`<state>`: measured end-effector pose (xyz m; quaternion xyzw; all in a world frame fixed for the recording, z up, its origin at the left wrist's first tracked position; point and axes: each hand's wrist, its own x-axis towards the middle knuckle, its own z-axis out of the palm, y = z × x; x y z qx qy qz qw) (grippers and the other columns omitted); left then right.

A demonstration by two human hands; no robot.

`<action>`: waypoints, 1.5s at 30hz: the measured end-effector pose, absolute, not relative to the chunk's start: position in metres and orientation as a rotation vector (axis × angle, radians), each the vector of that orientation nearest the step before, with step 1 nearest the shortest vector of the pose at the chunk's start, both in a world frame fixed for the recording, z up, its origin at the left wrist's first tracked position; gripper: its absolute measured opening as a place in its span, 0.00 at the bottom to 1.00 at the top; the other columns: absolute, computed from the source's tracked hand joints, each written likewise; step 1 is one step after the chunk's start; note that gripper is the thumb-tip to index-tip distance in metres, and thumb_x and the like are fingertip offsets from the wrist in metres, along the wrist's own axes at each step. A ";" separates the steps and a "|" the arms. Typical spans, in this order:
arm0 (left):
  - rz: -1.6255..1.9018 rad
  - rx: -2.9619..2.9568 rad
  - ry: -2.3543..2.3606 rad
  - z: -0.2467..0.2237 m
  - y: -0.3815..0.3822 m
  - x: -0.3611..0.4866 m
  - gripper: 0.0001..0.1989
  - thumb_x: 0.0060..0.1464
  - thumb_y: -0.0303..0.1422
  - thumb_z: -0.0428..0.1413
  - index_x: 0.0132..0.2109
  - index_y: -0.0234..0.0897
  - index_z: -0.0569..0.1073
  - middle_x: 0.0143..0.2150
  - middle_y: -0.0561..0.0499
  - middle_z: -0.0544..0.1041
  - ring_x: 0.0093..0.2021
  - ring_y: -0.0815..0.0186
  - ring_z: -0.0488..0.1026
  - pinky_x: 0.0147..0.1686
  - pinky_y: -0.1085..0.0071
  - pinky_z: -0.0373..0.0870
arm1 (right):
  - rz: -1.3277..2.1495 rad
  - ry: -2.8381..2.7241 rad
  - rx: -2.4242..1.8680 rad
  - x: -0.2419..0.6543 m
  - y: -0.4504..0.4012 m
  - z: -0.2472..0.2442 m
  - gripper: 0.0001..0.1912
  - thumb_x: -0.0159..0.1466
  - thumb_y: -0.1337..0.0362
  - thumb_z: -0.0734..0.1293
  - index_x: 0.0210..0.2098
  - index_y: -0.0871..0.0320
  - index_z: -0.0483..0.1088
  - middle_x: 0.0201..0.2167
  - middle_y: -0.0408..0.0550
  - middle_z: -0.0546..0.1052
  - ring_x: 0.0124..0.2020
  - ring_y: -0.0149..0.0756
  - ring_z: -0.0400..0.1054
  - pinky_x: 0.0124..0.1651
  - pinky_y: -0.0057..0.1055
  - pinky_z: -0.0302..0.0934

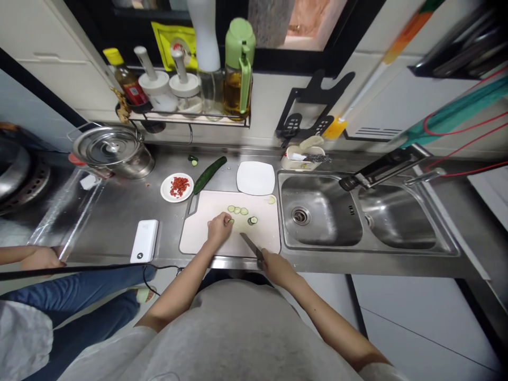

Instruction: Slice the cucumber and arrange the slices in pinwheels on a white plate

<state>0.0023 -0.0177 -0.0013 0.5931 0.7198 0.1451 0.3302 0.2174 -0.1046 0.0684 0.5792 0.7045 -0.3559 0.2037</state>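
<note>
My right hand [278,268] is wrapped round the handle of a kitchen knife [250,243], its blade pointing away over the cutting board [198,238]. On the board's left half, my left hand [219,228] is closed, with a green-edged cucumber slice [230,221] at its fingertips. Beyond that hand lies a short row of cucumber slices [237,210]. A small overlapping stack of slices [252,220] rests to the right, and a pale piece [271,200] lies at the board's far right corner. Behind the board is a whole-looking length of cucumber [210,174].
A plate of chopped red pieces [166,191], a white square dish [256,178] and cucumber ends [193,160] stand behind the board. A white power bank [144,241] lies left, a double sink [321,211] right. Another person's hand [43,259] is at far left.
</note>
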 end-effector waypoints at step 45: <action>0.425 1.464 1.934 -0.015 0.018 -0.008 0.06 0.53 0.33 0.54 0.39 0.42 0.72 0.34 0.55 0.77 0.35 0.67 0.72 0.40 0.70 0.63 | -0.892 2.042 1.587 0.236 -0.104 0.078 0.17 0.68 0.65 0.54 0.54 0.56 0.60 0.39 0.52 0.76 0.41 0.40 0.70 0.36 0.29 0.51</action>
